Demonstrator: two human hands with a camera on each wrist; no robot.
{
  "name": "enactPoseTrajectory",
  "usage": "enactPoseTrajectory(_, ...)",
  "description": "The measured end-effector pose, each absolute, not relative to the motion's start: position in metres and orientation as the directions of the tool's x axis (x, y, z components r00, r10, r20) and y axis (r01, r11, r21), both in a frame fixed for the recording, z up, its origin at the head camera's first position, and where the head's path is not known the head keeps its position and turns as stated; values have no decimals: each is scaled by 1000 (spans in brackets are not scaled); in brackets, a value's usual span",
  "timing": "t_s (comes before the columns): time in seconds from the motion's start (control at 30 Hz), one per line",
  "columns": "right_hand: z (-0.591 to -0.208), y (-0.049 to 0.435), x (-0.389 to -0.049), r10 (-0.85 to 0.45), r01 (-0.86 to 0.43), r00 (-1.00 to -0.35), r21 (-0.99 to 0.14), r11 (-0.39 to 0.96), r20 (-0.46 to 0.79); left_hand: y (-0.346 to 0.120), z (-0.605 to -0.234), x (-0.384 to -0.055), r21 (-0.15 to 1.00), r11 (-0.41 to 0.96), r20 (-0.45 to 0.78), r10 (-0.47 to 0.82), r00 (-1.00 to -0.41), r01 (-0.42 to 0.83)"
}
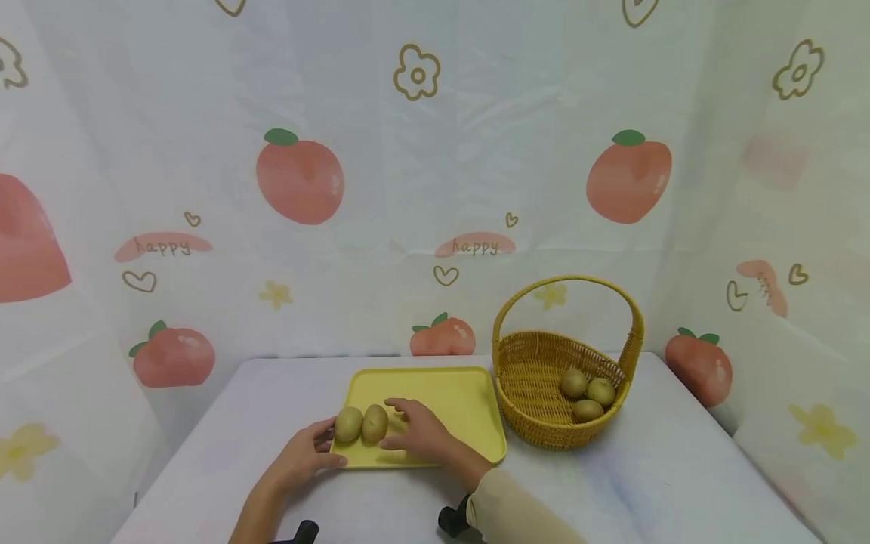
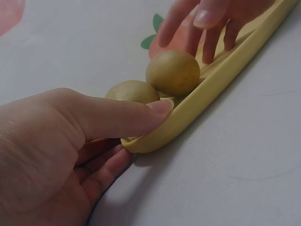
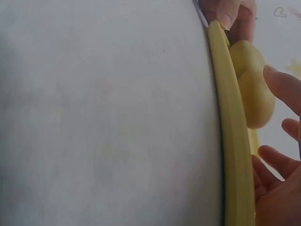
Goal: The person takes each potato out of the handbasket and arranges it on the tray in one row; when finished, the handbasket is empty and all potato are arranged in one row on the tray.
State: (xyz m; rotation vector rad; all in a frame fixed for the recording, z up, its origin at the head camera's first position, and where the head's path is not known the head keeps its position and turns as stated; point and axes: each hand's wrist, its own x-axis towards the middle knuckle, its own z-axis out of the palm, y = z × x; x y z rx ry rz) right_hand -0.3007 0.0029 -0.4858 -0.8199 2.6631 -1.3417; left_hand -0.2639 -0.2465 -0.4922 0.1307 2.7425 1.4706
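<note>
Two potatoes (image 1: 349, 425) lie side by side at the left end of a yellow tray (image 1: 448, 397). At the tray's near left corner, my left hand (image 1: 299, 457) grips the rim. In the left wrist view its thumb (image 2: 136, 115) lies over the edge while the other fingers are under the corner. My right hand (image 1: 421, 434) is over the tray, just right of the second potato (image 1: 374, 425), its fingers spread and holding nothing. The right wrist view shows the right thumb (image 3: 282, 87) close beside that potato.
A woven basket (image 1: 544, 436) with a tall arched handle stands right of the tray, with three potatoes (image 1: 587, 410) inside. The white table (image 1: 652, 483) extends to a fruit-patterned cloth backdrop (image 1: 381, 287) at the back and sides.
</note>
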Motion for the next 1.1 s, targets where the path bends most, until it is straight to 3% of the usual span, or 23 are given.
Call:
enactPoseTrajectory(0.27, -470, 29, -294, -500, -438, -846, -775, 454, 185, -247, -492, -265, 830, 557, -14, 86, -996, 36)
enactPoseTrajectory(0.73, -413, 93, -299, -614, -582, -746, -702, 409, 260, -247, -492, -264, 838, 544, 0, 99, -995, 54)
enactPoseTrajectory(1.1, -363, 163, -315, -621, -543, -770, -664, 514, 149, -245, -489, -262, 836, 547, 8, 88, -996, 54)
